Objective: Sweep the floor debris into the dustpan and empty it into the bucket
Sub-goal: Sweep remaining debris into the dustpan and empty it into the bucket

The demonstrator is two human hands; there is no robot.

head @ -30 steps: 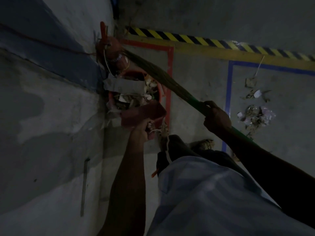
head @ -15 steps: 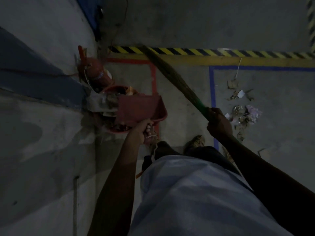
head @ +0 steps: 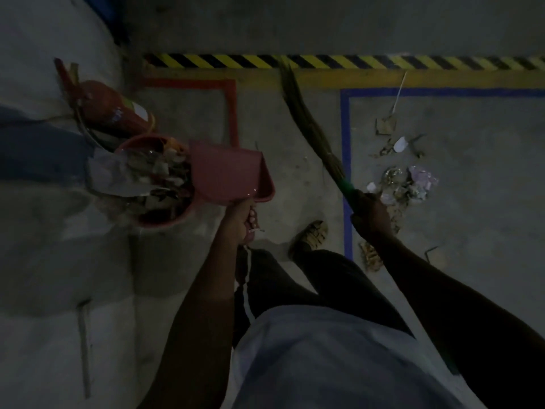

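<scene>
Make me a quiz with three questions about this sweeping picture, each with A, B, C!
1. Where is the dustpan?
A. flat on the floor
B. held beside the bucket, its front edge at the rim
C. leaning on the wall

2. What colour is the tape line just left of the leftover debris pile?
A. blue
B. pink
C. white

3. What is the right hand doing?
A. hanging empty
B. picking up paper
C. gripping the broom

Answers:
1. B, the left hand holds the dustpan up at the bucket's rim.
2. A, a blue line runs down the floor beside the scraps.
3. C, the fingers wrap the green handle.
</scene>
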